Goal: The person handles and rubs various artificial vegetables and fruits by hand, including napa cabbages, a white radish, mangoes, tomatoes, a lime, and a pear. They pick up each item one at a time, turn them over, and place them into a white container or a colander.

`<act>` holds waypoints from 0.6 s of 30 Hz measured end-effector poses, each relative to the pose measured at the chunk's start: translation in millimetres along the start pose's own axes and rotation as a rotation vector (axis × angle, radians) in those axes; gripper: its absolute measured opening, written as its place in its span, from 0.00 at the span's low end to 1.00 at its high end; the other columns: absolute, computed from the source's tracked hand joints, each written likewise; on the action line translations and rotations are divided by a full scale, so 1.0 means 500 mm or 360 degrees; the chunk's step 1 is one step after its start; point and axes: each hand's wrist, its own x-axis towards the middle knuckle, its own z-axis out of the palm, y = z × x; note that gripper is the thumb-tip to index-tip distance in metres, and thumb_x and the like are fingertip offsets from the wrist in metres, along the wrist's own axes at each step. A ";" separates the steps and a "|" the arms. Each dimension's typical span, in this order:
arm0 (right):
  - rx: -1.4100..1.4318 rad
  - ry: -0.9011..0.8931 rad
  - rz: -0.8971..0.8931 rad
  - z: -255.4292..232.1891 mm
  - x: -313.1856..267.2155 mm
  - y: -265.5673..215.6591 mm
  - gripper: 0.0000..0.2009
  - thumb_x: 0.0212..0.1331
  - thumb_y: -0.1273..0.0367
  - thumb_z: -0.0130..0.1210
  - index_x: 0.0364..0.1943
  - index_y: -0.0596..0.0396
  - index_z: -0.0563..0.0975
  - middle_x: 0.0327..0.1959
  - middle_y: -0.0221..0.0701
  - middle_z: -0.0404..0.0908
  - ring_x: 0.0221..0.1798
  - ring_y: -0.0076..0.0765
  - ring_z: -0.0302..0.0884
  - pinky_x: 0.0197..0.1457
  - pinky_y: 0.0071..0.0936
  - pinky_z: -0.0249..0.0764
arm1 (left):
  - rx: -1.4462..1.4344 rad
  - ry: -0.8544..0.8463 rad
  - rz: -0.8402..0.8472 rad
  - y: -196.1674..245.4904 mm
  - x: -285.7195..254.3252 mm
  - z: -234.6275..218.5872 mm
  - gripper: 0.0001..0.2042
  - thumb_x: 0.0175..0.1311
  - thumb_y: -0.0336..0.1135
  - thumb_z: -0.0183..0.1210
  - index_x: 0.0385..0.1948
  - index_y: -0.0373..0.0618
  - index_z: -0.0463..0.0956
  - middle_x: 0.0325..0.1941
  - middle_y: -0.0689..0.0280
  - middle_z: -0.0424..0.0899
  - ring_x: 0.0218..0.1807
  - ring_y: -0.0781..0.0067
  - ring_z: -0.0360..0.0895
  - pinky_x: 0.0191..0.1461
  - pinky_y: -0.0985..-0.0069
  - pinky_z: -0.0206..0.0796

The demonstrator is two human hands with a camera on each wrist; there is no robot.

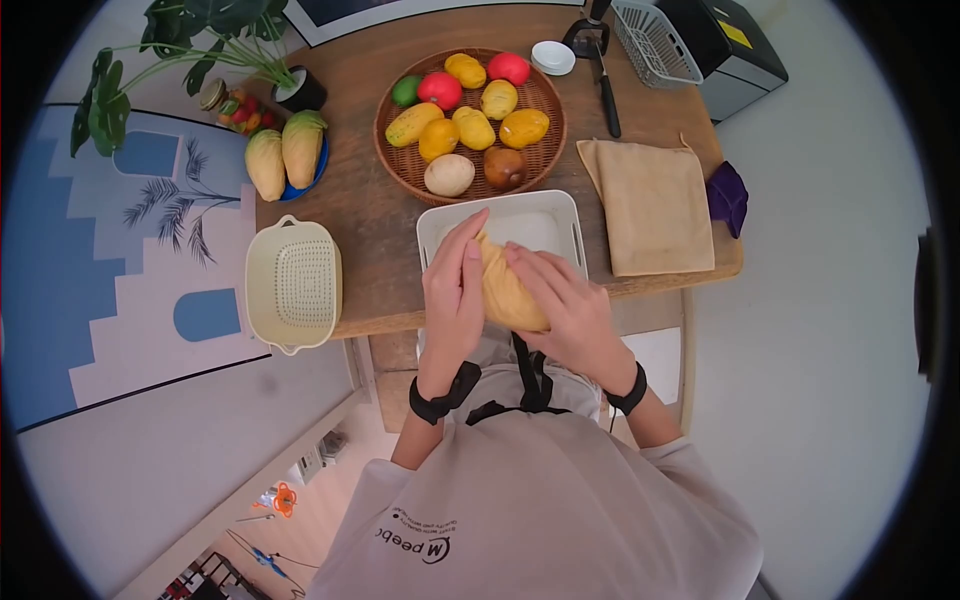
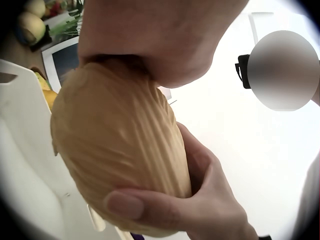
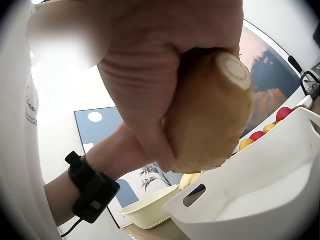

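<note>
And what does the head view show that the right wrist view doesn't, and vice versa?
Only the head view shows the folded tan cloth, purple item and potted plant. Only the right wrist view shows the pale round end of the yellowish item and the orange patch in the framed picture. Both show that item held, the white bin and pale yellow basket.

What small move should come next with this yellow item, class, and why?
Probably ease the yellow item over the white tub and lower it: the left hand and right hand have it between them nearby, and the tub's visible floor is bare.
</note>
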 end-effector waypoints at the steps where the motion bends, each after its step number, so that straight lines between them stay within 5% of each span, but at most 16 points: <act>1: -0.0021 0.0050 0.0022 0.001 0.002 0.007 0.47 0.37 0.72 0.77 0.71 0.58 0.73 0.74 0.36 0.77 0.67 0.47 0.80 0.59 0.38 0.86 | 0.0015 0.0009 0.0003 -0.001 -0.001 0.000 0.17 0.84 0.27 0.49 0.66 0.34 0.78 0.66 0.48 0.84 0.66 0.51 0.82 0.72 0.64 0.70; 4: -0.0038 0.0031 -0.0021 0.004 0.002 0.001 0.46 0.38 0.72 0.77 0.71 0.58 0.74 0.74 0.36 0.77 0.67 0.48 0.80 0.59 0.39 0.86 | 0.0066 0.0029 0.0019 0.006 -0.003 0.009 0.18 0.84 0.28 0.46 0.65 0.33 0.79 0.64 0.53 0.87 0.64 0.65 0.82 0.71 0.69 0.69; 10: -0.0097 0.0109 0.0074 0.003 0.005 0.010 0.47 0.37 0.71 0.77 0.72 0.58 0.73 0.74 0.35 0.77 0.67 0.48 0.79 0.59 0.39 0.86 | 0.0044 0.0063 0.0068 -0.011 -0.003 0.012 0.17 0.83 0.28 0.47 0.65 0.35 0.80 0.64 0.53 0.87 0.63 0.63 0.83 0.70 0.69 0.70; 13: -0.0050 0.0032 0.0036 0.004 0.001 -0.011 0.47 0.36 0.71 0.77 0.72 0.59 0.73 0.74 0.35 0.77 0.67 0.47 0.79 0.59 0.39 0.86 | 0.0018 0.0040 0.0010 0.003 -0.004 0.010 0.16 0.82 0.27 0.51 0.64 0.34 0.80 0.66 0.49 0.85 0.67 0.51 0.83 0.73 0.64 0.70; 16: -0.0035 -0.0002 0.0032 0.006 -0.001 -0.011 0.48 0.36 0.71 0.77 0.72 0.59 0.73 0.74 0.35 0.77 0.67 0.47 0.79 0.59 0.39 0.86 | -0.0012 0.0084 0.0008 -0.004 -0.002 0.009 0.16 0.82 0.26 0.51 0.64 0.34 0.80 0.67 0.50 0.85 0.67 0.51 0.83 0.73 0.64 0.70; 18: -0.0072 0.0002 0.0017 0.006 0.000 -0.008 0.47 0.36 0.71 0.77 0.72 0.59 0.73 0.74 0.35 0.77 0.67 0.47 0.79 0.59 0.39 0.86 | 0.0049 0.0064 0.0070 -0.004 0.000 0.007 0.16 0.82 0.25 0.51 0.64 0.34 0.80 0.65 0.52 0.86 0.65 0.60 0.83 0.71 0.68 0.70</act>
